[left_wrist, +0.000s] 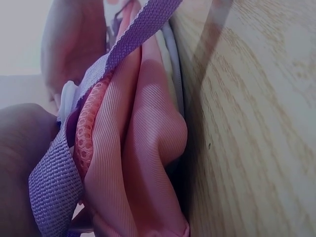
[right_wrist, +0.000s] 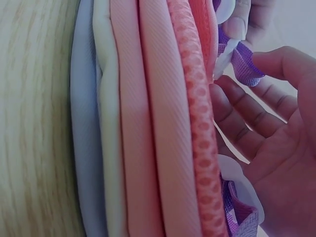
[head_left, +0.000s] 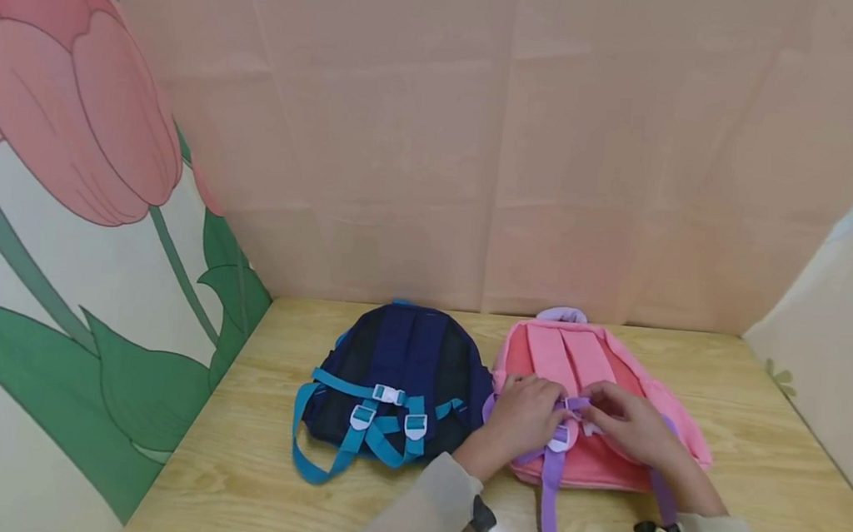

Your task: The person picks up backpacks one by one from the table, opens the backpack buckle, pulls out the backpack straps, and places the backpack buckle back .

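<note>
A pink backpack (head_left: 570, 357) lies on the table, strap side up, with purple straps (head_left: 550, 497) and white plastic fittings. My left hand (head_left: 523, 416) rests over its left side and pinches a white buckle (right_wrist: 226, 58), seen in the right wrist view. From the other side, my right hand (head_left: 632, 424) pinches the purple webbing (right_wrist: 247, 68) beside that buckle between thumb and fingers. Both hands' fingertips nearly meet over the middle of the backpack. In the left wrist view, purple webbing (left_wrist: 55, 187) crosses the pink side close to the left hand.
Left of the pink one, a navy backpack (head_left: 409, 340) with teal straps and a fastened white chest buckle (head_left: 389, 394) lies on the wooden table (head_left: 229, 484). A plain pinkish sheet (head_left: 437, 133) hangs behind. Flower-patterned panels (head_left: 71, 104) flank both sides.
</note>
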`<action>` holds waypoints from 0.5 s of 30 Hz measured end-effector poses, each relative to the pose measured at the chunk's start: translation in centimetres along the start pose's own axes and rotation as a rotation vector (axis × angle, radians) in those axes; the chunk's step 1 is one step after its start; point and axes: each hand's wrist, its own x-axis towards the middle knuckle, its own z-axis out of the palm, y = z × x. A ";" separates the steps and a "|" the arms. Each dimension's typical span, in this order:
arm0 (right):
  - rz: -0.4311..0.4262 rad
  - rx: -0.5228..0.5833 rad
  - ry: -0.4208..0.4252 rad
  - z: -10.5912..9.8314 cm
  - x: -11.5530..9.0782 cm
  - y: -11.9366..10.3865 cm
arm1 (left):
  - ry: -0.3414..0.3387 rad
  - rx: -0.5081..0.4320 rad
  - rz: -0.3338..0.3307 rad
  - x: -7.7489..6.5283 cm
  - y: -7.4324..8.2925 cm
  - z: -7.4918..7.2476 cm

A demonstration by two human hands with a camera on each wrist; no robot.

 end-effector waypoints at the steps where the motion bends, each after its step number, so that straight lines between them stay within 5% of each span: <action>1: 0.005 0.001 0.003 0.0 0.0 0.0 | -0.001 0.001 0.001 0.0 0.0 0.0; 15: -0.048 0.006 -0.026 0.4 0.3 -0.7 | -0.002 0.016 0.006 -0.3 0.1 -0.2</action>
